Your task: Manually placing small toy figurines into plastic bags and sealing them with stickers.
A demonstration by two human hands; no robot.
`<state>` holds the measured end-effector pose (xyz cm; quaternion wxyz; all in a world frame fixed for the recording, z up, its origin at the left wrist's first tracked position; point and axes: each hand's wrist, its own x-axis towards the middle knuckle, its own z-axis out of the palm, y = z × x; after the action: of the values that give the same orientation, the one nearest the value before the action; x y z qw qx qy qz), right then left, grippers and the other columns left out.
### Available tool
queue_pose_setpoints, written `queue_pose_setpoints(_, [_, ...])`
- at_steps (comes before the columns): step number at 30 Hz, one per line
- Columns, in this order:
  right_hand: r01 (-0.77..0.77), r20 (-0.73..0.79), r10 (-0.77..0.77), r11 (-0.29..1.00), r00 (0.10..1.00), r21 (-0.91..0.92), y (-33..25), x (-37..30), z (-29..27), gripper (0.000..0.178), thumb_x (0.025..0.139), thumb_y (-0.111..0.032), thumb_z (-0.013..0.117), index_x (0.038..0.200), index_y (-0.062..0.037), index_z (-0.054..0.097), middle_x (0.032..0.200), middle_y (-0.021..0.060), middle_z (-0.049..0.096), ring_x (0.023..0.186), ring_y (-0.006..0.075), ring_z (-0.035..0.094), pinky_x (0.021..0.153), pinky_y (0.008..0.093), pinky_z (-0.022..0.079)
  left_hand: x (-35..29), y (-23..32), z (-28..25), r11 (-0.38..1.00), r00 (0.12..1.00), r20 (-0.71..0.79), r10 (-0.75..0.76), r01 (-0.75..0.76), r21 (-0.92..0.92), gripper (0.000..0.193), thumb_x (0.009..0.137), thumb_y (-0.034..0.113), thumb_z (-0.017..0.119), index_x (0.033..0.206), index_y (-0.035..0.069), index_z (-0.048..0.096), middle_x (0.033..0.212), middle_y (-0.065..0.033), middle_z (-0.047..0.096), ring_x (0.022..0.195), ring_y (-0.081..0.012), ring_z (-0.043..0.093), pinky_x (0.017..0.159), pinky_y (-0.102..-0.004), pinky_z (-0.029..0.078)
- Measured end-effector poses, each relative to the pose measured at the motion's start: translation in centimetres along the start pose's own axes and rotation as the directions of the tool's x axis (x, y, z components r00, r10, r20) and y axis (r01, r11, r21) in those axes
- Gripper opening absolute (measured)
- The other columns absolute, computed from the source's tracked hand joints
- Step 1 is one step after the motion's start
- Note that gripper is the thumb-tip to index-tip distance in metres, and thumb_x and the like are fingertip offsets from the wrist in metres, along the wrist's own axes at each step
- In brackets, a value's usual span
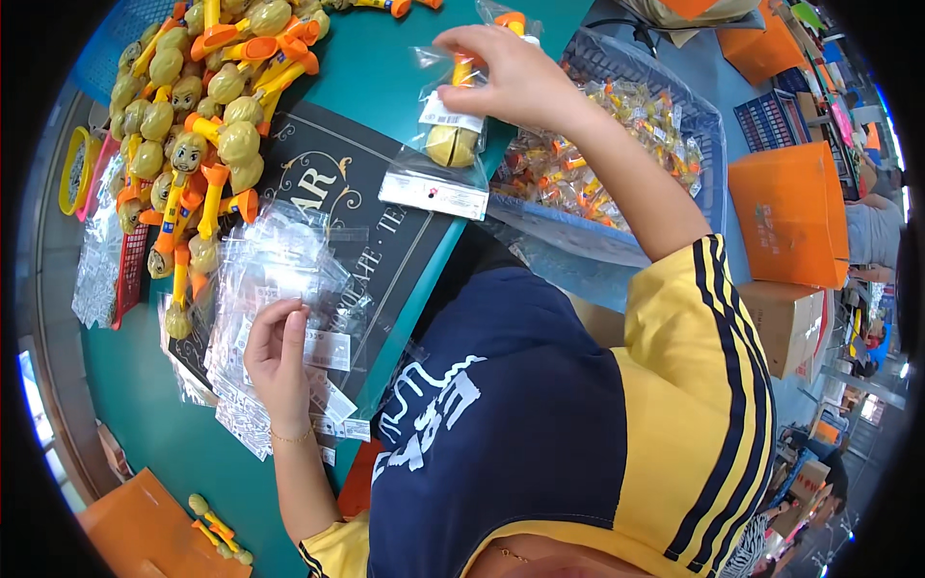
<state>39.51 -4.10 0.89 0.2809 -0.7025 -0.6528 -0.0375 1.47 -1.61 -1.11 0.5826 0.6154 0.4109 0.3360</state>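
My right hand (pixel 515 82) holds a clear bag with a yellow-and-orange toy (pixel 450 144) in it, above the table's right edge. The toy has a round yellow head at its lower end, and a white label (pixel 434 196) shows at the end of the bag. My left hand (pixel 279 361) is closed over a pile of clear plastic bags (pixel 284 255) with white labels, thumb and fingertips pinched on the film of one bag. A heap of unbagged toys (pixel 188 154) with yellow heads and orange parts lies to the left.
At the right, a blue basket (pixel 713 159) is full of bagged toys. A black printed mat (pixel 318 144) lies on the green table (pixel 361 58). Beyond the heap are a red basket (pixel 133 265) and a yellow tray (pixel 75 173). Orange bins (pixel 785 212) and a cardboard box (pixel 780 323) stand farther right.
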Motion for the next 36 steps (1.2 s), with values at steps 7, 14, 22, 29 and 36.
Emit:
queue_pose_setpoints(7, [0.154,-0.134,-0.16,0.987,0.978,-0.054,3.8,-1.5,-0.5,0.03,0.078,-0.032,0.061,0.093,-0.0051,0.062,0.084,0.0111,0.062,0.076,0.0289,0.061,0.068,0.0368,0.047,-0.2,0.2,0.0,0.998,0.999,0.036,0.037,-0.038,0.046,0.012,0.089,0.003,0.056,0.099,-0.003,0.059,0.098,-0.0075,0.059,0.088,-0.0124,0.057,0.082,-0.0243,0.044])
queue_pose_setpoints(14, [-0.105,-0.178,0.068,0.973,0.982,-0.206,14.9,-6.7,-5.2,0.025,0.081,-0.03,0.059,0.087,-0.0064,0.064,0.078,0.012,0.062,0.069,0.0272,0.061,0.061,0.0356,0.048,0.0,-0.1,-0.1,0.997,0.997,0.056,0.061,-0.064,0.051,0.014,0.091,0.008,0.055,0.1,-0.002,0.059,0.097,-0.0062,0.06,0.089,-0.0116,0.057,0.082,-0.0237,0.044])
queue_pose_setpoints(22, [-0.86,-0.043,0.897,0.406,0.439,-0.308,26.2,-19.6,1.6,0.051,0.079,-0.04,0.057,0.111,0.0,0.057,0.106,0.0244,0.06,0.099,0.0358,0.058,0.084,0.0466,0.045,-0.3,0.0,0.0,0.997,0.999,0.025,0.029,-0.031,0.066,0.015,0.092,0.009,0.054,0.102,-0.001,0.059,0.097,-0.0046,0.06,0.089,-0.0102,0.057,0.083,-0.0227,0.044])
queue_pose_setpoints(29, [-0.282,0.784,0.62,0.75,-0.017,-0.599,22.1,-31.4,9.8,0.047,0.06,-0.028,0.075,0.1,-0.0057,0.065,0.101,0.0178,0.064,0.093,0.0316,0.063,0.077,0.0402,0.051,0.1,-0.2,0.3,0.994,0.999,0.008,0.04,-0.041,0.097,0.011,0.088,0.003,0.056,0.097,-0.004,0.059,0.096,-0.0077,0.059,0.088,-0.0126,0.057,0.081,-0.024,0.044])
queue_pose_setpoints(36, [-0.181,0.73,0.637,0.77,0.246,-0.611,20.5,-31.1,15.5,0.03,0.069,-0.014,0.065,0.098,-0.0054,0.066,0.099,0.0159,0.066,0.089,0.0296,0.065,0.076,0.0396,0.052,0.3,-0.2,0.7,0.995,0.998,0.024,0.06,-0.061,0.083,0.009,0.087,0.0,0.055,0.095,-0.004,0.058,0.095,-0.0079,0.057,0.087,-0.0131,0.055,0.08,-0.0238,0.043])
